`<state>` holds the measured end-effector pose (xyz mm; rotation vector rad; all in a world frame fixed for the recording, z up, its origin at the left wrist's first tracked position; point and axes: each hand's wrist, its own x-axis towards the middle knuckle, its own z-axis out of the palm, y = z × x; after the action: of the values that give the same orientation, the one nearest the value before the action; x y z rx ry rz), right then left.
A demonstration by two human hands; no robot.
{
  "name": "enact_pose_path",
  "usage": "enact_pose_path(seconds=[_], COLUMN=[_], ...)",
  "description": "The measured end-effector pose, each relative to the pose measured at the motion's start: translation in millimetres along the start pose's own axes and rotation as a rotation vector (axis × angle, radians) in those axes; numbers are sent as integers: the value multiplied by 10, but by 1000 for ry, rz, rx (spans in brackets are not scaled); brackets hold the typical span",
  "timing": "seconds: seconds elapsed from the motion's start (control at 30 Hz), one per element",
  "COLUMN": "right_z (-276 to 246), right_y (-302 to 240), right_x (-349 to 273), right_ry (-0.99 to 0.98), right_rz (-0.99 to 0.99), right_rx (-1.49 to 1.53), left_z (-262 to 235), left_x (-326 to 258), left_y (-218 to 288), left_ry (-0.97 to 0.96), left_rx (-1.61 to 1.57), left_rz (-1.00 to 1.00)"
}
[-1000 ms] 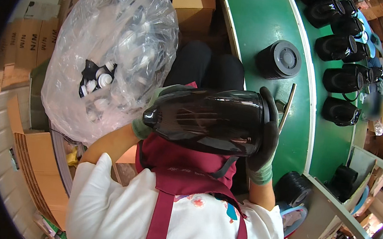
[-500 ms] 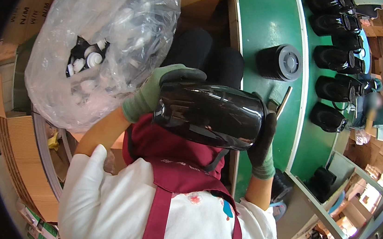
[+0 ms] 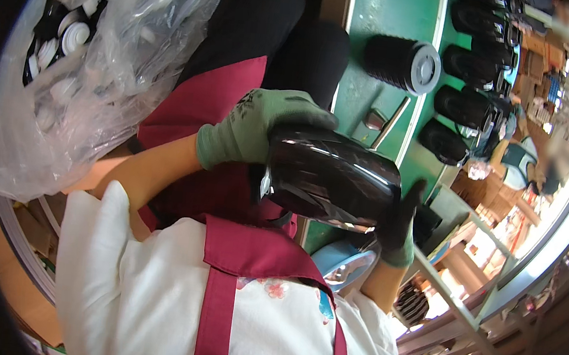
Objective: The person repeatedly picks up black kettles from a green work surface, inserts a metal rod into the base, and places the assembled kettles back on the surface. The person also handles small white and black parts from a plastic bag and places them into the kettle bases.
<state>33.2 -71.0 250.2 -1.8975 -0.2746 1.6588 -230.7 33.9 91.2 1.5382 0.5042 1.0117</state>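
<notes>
Fingers (image 3: 312,116) of the gloved left hand (image 3: 255,124) hold the glossy black shell (image 3: 333,179), just right of centre in the head view. It seems best to support both ends evenly, as smooth gloss may slip, and keep clear of the thin bar (image 3: 392,123) above it in the frame. Those fingers bend over its upper left end; the gloved right hand (image 3: 398,227) touches its right end, how tightly I cannot tell.

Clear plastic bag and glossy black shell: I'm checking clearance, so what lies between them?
From the bag across: maroon apron cloth, then the gloved left hand on the shell, as the head view shows.
</notes>
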Motion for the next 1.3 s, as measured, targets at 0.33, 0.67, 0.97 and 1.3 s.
enact_pose_path(seconds=[0.33,0.67,0.97,1.3], right_z=[-452,767,735,862], right_y=[808,185,-59,351], right_x=[399,464,392,589], right_ry=[144,102,16,-82], right_rz=[-478,-732,-762,-754], right_rx=[-204,-132,-337,265], left_z=[-354,-317,-566,-572], left_x=[-94,-187,-192,-109], left_y=[71,-2,-50,138], left_ry=[4,163,109,47], left_rx=[122,10,-164,230], left_rz=[-66,-130,-201,-75])
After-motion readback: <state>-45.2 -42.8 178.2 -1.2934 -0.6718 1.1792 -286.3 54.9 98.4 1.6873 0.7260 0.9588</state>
